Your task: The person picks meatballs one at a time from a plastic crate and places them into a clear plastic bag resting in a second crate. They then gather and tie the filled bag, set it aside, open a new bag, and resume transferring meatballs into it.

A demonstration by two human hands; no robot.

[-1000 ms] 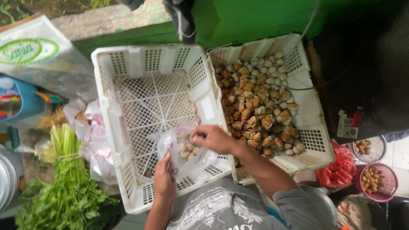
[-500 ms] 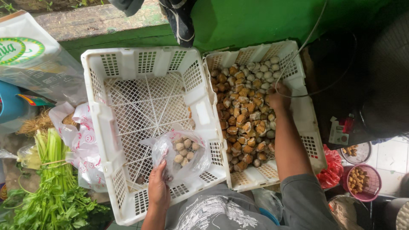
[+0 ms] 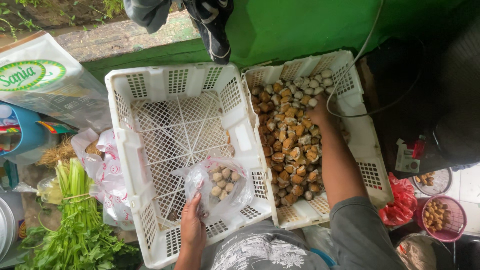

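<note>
Your left hand (image 3: 192, 227) holds the clear plastic bag (image 3: 220, 187) of pale balls, fingers pinching its gathered edge, over the 5 o'clock corner of the empty white crate (image 3: 150, 82). Your right hand (image 3: 319, 112) reaches toward 12 o'clock into the adjoining crate (image 3: 372, 175), resting on the brown and pale pieces (image 3: 287, 145); you cannot tell whether those fingers are spread or closed. Green stalks (image 3: 75, 200) lie at 8 o'clock.
</note>
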